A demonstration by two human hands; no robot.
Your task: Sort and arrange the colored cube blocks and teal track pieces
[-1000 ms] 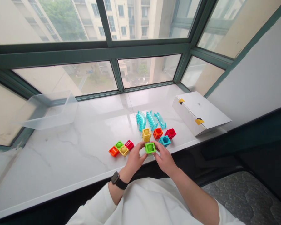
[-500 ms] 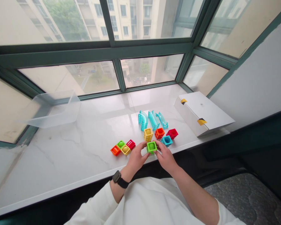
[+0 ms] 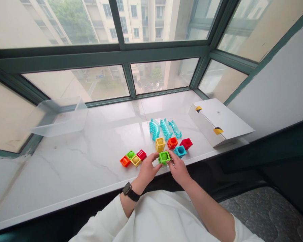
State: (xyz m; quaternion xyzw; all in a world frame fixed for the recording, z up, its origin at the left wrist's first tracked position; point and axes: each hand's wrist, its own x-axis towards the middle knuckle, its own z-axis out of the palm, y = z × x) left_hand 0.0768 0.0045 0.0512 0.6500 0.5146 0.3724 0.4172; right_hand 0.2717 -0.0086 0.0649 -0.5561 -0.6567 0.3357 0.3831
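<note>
Between my two hands is a green toy block (image 3: 164, 157) with a square rim and a rounded hollow on top. My left hand (image 3: 148, 167) grips its left side, and my right hand (image 3: 178, 168) has its fingers on the right side. Just behind it stands a stack of yellow blocks (image 3: 160, 144). Orange blocks (image 3: 172, 143), red blocks (image 3: 186, 143) and blue blocks (image 3: 180, 151) stand to the right. Left of my hands lie single blocks: an orange block (image 3: 125, 161), a green block (image 3: 130, 154), a yellow block (image 3: 135, 160) and a red block (image 3: 141, 154).
Clear teal track pieces lie behind the blocks: a curved stack (image 3: 155, 129), a straight stack (image 3: 166, 129) and another piece (image 3: 175, 129). A white box (image 3: 222, 117) with yellow-black tabs is at the right. A clear plastic bin (image 3: 73, 122) sits at the left by the window.
The green block has turned and tilted slightly between my fingers. Both hands stay in nearly the same place.
</note>
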